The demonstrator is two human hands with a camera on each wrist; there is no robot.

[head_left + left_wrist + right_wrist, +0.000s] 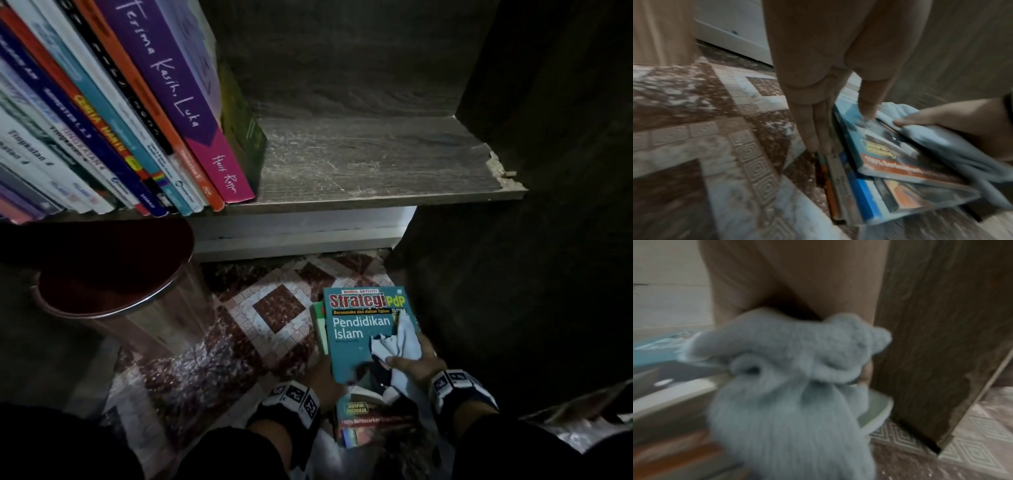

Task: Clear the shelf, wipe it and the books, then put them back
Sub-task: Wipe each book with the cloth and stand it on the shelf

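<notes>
Teal book (363, 332) tops a small stack down between the two hands, low over the patterned floor (274, 308). Head view: left hand (322, 380) holds the stack's left edge, its fingers hidden under it; right hand (416, 363) pins a pale cloth (397, 342) on the cover, thumb across it. Shelf board (376, 161) up ahead of the hands has a bare stretch, dusty looking; shelved books (120, 120) lean left of that gap. Round stool (113, 277) sits left of the left hand, dark cabinet side (513, 291) close right of the right hand. Room to lift is straight up and forward only.

Left wrist view: left fingers (812, 126) run straight down the stack's side, thumb (869, 97) on the cover, so a pinch. Lower books (859, 186) fan out unevenly. Risk: they could slide free in a lift, loose squeeze the cause.

Right wrist view: blurry. Cloth is bunched under the right hand (797, 280); fingers mostly hidden, so how far they curl I cannot tell. Cabinet panel (931, 337) is just beside the knuckles, with a chipped lower edge that could snag the trailing cloth. The shelf's right front corner in the head view is chipped too, another catch point going back.
</notes>
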